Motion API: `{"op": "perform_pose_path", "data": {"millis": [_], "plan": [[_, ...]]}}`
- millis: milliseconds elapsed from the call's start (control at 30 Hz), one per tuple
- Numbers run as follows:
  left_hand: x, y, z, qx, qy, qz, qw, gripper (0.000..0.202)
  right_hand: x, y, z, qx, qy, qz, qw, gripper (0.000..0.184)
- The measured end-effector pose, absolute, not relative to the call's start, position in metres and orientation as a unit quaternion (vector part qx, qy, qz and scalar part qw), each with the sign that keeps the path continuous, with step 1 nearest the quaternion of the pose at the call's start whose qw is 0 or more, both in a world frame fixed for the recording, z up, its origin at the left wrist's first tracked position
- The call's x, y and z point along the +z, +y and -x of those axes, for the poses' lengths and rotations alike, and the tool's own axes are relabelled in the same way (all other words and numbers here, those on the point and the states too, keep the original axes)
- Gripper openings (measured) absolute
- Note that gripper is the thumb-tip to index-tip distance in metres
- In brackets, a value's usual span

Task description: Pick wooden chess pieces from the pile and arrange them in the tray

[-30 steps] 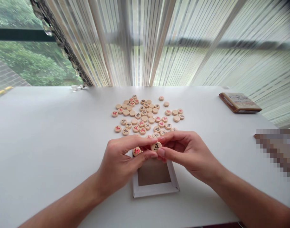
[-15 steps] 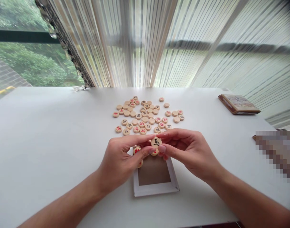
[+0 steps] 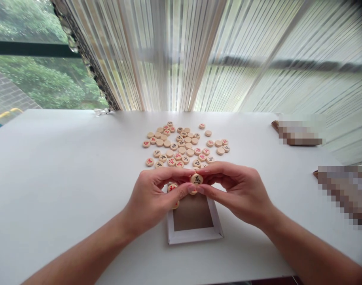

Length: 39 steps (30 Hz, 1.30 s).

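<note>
Between the fingertips of both hands is a round wooden Chinese chess piece (image 3: 196,180) with a black character, facing me over the far part of a shallow white box (image 3: 195,236) with a brown bottom. My left hand (image 3: 160,194) pinches it from the left, thumb and forefinger closed. From the right, my right hand (image 3: 235,190) pinches the same piece. Just under it, part of another piece with a red mark peeks out. Beside my left thumb, a red-marked piece (image 3: 172,188) sits at the box's left side, with one more partly hidden below it.
Beyond the hands, many loose chess pieces (image 3: 181,151) lie scattered on the white table (image 3: 65,178), some blank side up, others with red or black characters. Two blurred-out brown objects rest at the right. A striped string curtain (image 3: 169,59) and a window stand behind the table.
My right fingers have shifted slightly on the chess piece, which both hands still hold. The view has tilted a little. The loose pieces on the table stay in place.
</note>
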State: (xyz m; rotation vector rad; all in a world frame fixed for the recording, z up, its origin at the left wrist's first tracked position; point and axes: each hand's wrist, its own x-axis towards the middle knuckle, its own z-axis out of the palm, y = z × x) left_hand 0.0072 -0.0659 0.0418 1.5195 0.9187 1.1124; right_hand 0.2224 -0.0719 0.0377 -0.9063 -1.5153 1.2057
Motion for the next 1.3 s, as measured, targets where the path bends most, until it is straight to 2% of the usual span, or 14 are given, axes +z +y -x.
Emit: {"op": "perform_pose_path", "data": {"millis": [333,633,767,900,1100,1200,1300], "plan": [[0.041,-0.068,-0.008,0.437,0.393,-0.598,0.545,0.021,0.032,-0.070,-0.221,0.454,-0.651,0.363,0.488,0.032],[0.043,-0.067,-0.007,0.450,0.388,-0.604,0.531,0.019,0.027,-0.070,-0.222,0.409,-0.680,0.360,0.491,0.034],[0.039,-0.067,-0.005,0.464,0.397,-0.627,0.484,0.016,0.033,-0.071,-0.221,0.456,-0.645,0.372,0.487,0.029],[0.035,-0.066,-0.004,0.493,0.373,-0.700,0.356,0.017,0.038,-0.070,-0.218,0.543,-0.597,0.369,0.461,0.016],[0.036,-0.062,-0.004,0.506,0.316,-0.760,0.258,0.018,0.038,-0.068,-0.218,0.623,-0.524,0.374,0.445,0.028],[0.036,-0.062,-0.004,0.499,0.336,-0.752,0.271,0.020,0.036,-0.067,-0.219,0.635,-0.507,0.371,0.449,0.031],[0.035,-0.063,-0.005,0.471,0.367,-0.713,0.368,0.024,0.035,-0.066,-0.218,0.635,-0.515,0.354,0.454,0.032]]}}
